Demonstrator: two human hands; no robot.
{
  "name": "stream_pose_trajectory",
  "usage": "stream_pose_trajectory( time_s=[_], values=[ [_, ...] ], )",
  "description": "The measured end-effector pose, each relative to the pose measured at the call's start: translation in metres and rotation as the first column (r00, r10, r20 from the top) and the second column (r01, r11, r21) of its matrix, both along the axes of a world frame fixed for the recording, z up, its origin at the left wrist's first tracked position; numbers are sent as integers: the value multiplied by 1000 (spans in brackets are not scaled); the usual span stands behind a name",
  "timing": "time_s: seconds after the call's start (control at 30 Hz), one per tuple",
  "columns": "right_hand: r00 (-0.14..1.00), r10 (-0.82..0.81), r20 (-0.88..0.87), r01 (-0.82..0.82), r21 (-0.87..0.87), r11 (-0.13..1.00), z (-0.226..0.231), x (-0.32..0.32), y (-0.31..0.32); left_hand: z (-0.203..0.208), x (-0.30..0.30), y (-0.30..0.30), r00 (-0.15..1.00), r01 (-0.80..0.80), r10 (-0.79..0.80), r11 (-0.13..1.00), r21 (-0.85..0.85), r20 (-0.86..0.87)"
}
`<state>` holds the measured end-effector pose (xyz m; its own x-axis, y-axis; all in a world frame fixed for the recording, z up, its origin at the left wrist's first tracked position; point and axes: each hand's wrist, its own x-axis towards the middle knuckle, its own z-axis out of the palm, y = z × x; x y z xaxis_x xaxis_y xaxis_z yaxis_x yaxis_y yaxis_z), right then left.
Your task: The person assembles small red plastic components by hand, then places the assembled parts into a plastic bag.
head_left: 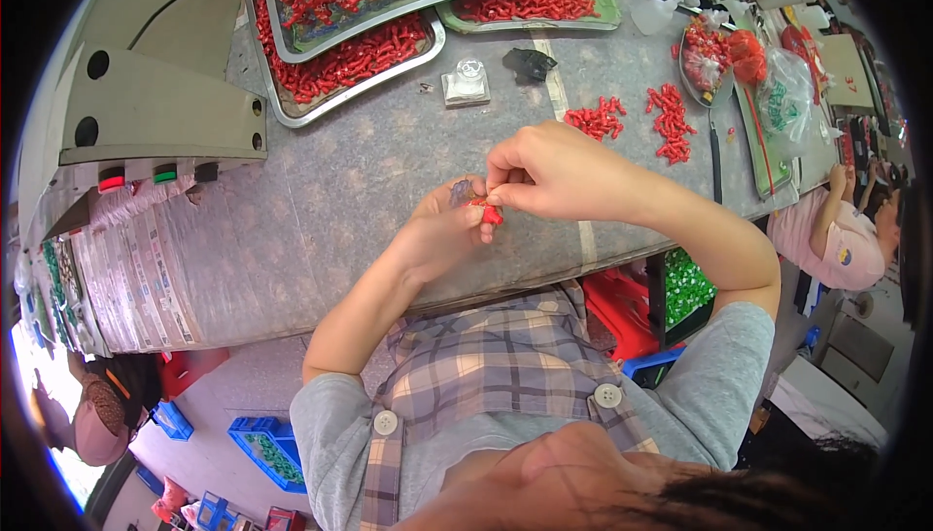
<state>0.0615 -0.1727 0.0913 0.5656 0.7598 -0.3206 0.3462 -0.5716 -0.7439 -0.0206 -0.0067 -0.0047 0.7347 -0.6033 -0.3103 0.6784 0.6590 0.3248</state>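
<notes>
I watch the left hand (pixel 442 230) pinch a small red piece (pixel 493 213) nearly closed between thumb and finger — to keep it still, I think. From its two o'clock comes the right hand (pixel 544 176), thumb and finger tips almost shut at the piece; I can't tell if they grip it. Farther at two o'clock lie two red piles (pixel 595 120), likely for easy reach. Full trays (pixel 360 94) sit at eleven — maybe to leave working room.

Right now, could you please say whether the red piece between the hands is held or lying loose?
Held: the left hand grips the red piece, with the right hand close beside it.
</notes>
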Motion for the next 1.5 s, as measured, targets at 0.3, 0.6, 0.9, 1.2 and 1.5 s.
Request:
stream_pose_trajectory(
  time_s=[0.3, 0.6, 0.9, 1.2, 1.5],
  values=[
    [1000, -21, -7, 22, 68, 997, 7, 4, 1, -6, 2, 4, 998, 22, -35, 962, -273, -43],
    [988, -62, 144, -1, 401, 916, -19, -12, -9, -6, 1, 5, 991, 95, -127, 910, -404, -52],
    [908, -199, 369, 39, 398, 917, -26, -29, -17, 5, 0, -3, 992, 85, -87, 996, 23, 89],
    [761, -362, 539, 86, 469, 879, -42, -52, -18, 9, -3, -3, 887, -200, -40, 864, 461, 460],
    [732, -397, 553, 86, 503, 860, -47, -64, -20, 9, -6, -4, 865, -239, -69, 814, 530, 497]
  ],
)
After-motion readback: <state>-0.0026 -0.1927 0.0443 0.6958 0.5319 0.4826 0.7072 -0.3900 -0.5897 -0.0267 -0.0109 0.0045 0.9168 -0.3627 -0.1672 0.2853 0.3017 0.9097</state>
